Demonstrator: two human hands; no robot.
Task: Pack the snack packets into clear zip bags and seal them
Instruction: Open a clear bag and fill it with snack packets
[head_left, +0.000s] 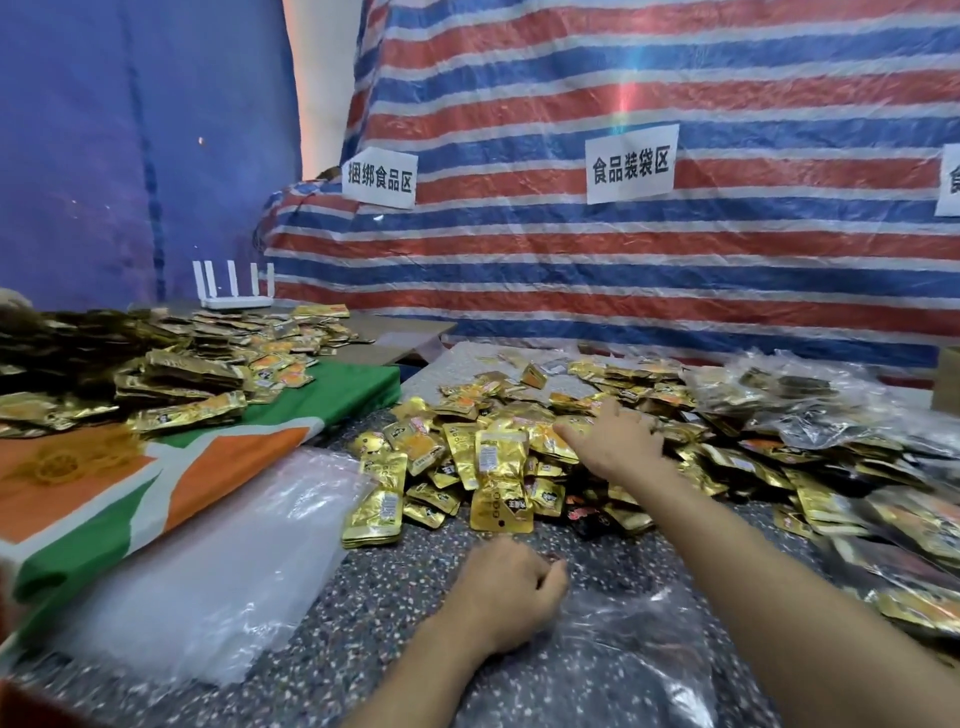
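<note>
Right hand (618, 441) on gold packets (498, 452), speckled surface (363, 623), striped tarp (571, 260)

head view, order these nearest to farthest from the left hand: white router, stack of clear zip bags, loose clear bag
1. loose clear bag, touching the left hand, front right
2. stack of clear zip bags, to its left
3. white router, far back left

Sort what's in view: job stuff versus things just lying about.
Job: gold snack packets heaped in the middle; clear zip bag at the near edge, left hand gripping its mouth; stack of empty bags on the left; filled bags on the right; right hand on the heap.
Lying about: white router; green and orange cloth; paper signs on the striped tarp.
</note>
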